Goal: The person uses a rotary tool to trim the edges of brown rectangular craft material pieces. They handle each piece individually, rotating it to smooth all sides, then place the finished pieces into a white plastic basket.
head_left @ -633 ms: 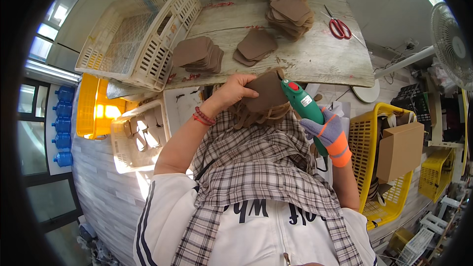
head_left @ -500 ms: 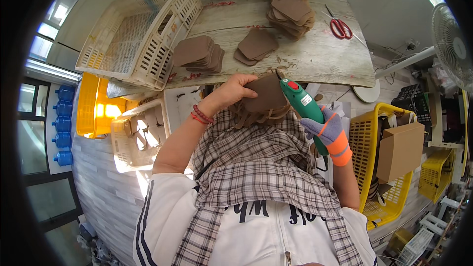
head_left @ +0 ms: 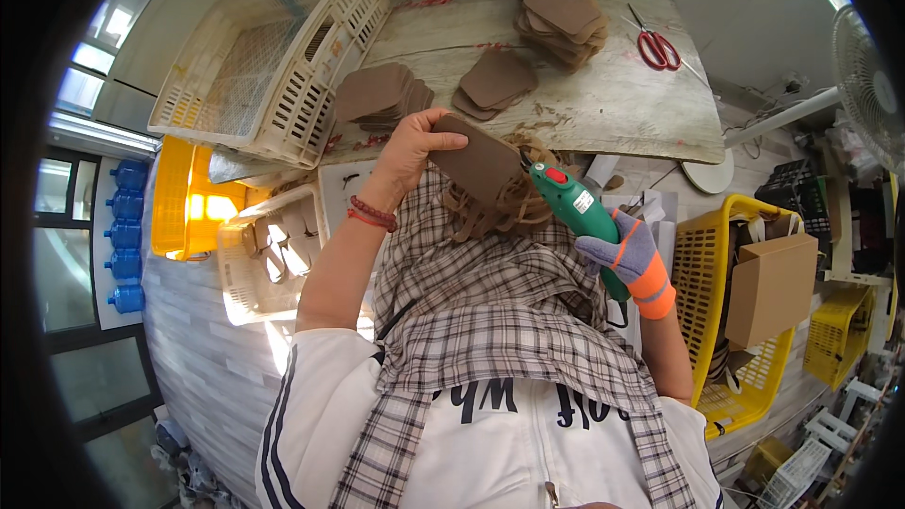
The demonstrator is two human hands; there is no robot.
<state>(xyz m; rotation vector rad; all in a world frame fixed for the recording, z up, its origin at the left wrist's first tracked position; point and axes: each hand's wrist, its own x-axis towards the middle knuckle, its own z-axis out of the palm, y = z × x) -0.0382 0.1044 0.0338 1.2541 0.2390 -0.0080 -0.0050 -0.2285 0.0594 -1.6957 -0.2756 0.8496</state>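
Head view. Hands: two, both occupied. The left hand (head_left: 411,151), bare, pinches one brown piece (head_left: 474,162), flat and round-cornered, by its upper left corner, thumb on the face. The right hand (head_left: 629,259), gloved in grey-purple and orange, is closed around one green power tool (head_left: 575,203) with a red switch. The tool's nose stands at the right edge of the piece; contact cannot be confirmed. The piece is held just off the table's near edge, above the lap; a tangle of brown strips (head_left: 514,214), count not determinable, lies below and beside it.

On the table (head_left: 627,123): six brown stacks (head_left: 374,94) can be told apart, two in front, one at right, three at the back; pieces per stack not countable. Also one pair of red-handled scissors (head_left: 656,45) and one large white crate (head_left: 316,85). The tabletop is pale and worn, with red marks and scattered brown bits.

Room: five blue water bottles (head_left: 125,233) in a column at left; one smaller white crate (head_left: 236,302) containing brown pieces; one yellow bin (head_left: 174,226); one yellow basket (head_left: 696,306) at right, with one cardboard box (head_left: 773,287); one fan (head_left: 863,85). The floor (head_left: 203,358) is grey plank, sunlit in patches.
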